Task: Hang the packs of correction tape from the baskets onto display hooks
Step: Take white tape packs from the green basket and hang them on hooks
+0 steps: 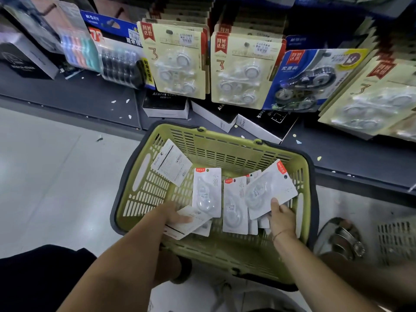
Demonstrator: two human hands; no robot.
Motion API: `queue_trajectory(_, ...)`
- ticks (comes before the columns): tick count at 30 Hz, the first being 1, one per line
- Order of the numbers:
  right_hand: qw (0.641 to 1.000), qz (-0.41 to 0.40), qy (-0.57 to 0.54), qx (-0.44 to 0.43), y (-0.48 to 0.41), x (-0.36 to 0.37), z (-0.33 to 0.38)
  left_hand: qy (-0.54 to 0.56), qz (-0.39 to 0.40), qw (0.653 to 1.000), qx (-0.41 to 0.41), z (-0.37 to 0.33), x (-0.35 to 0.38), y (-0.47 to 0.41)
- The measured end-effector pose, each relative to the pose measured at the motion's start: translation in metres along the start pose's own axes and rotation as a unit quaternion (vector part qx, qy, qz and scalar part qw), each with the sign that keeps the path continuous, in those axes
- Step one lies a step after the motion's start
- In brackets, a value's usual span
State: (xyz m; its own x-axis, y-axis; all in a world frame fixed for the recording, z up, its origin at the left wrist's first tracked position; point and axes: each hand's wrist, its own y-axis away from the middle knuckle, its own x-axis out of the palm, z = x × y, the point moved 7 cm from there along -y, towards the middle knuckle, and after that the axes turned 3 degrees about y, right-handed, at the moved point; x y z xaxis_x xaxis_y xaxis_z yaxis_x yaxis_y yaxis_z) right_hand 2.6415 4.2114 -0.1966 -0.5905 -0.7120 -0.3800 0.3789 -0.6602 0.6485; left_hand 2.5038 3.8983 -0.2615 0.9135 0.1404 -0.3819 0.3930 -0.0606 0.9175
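Note:
A green basket (225,143) with a dark rim stands on the floor below the display and holds several white packs of correction tape. My left hand (173,216) reaches into its left side and holds a white pack (191,221) lying flat there. My right hand (281,218) grips the lower edge of a tilted white pack (270,190) at the right, thumb on top. Two more packs (207,192) stand upright between my hands, and another (172,163) leans on the left wall, back side out.
Cream three-tape packs (177,59) and a blue pack (308,79) hang on display hooks above a dark bottom shelf (90,95) with black-and-white boxes (166,104). A second basket (396,239) sits at far right. Pale floor lies to the left.

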Motion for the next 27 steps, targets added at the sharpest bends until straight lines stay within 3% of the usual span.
queue_trajectory(6,0.999,0.023,0.009,-0.021,0.003,-0.003,0.003,0.032,0.017,0.998,-0.058,0.016,0.006,-0.018)
queue_trajectory(11,0.999,0.028,0.021,-0.031,0.001,-0.002,0.003,0.02,0.041,0.993,-0.11,-0.005,0.013,0.026)
queue_trajectory(15,0.999,0.031,0.015,-0.023,0.0,-0.003,0.002,0.153,0.089,0.979,-0.103,-0.002,0.021,0.024)
queue_trajectory(17,0.999,0.025,0.006,-0.023,-0.001,-0.005,0.003,0.291,0.097,0.947,-0.092,-0.003,0.014,0.029)
queue_trajectory(19,0.999,0.023,0.004,-0.022,-0.003,-0.005,0.005,0.463,0.108,0.877,-0.067,-0.014,0.004,0.031)
queue_trajectory(20,1.0,0.023,0.001,-0.021,-0.002,-0.005,0.007,0.554,0.096,0.824,-0.064,-0.017,-0.004,0.03)
queue_trajectory(22,0.999,0.026,-0.003,-0.02,-0.002,-0.004,0.009,0.612,0.073,0.788,-0.017,-0.028,-0.015,0.026)
queue_trajectory(23,0.999,0.027,-0.003,-0.019,-0.002,-0.004,0.01,0.585,0.066,0.808,0.009,-0.034,-0.017,0.026)
queue_trajectory(26,1.0,0.024,-0.01,-0.011,0.002,-0.007,0.015,0.392,0.01,0.919,0.048,-0.045,-0.014,0.027)
queue_trajectory(27,1.0,0.023,-0.011,-0.013,0.003,-0.008,0.016,0.353,-0.007,0.933,0.063,-0.048,-0.013,0.027)
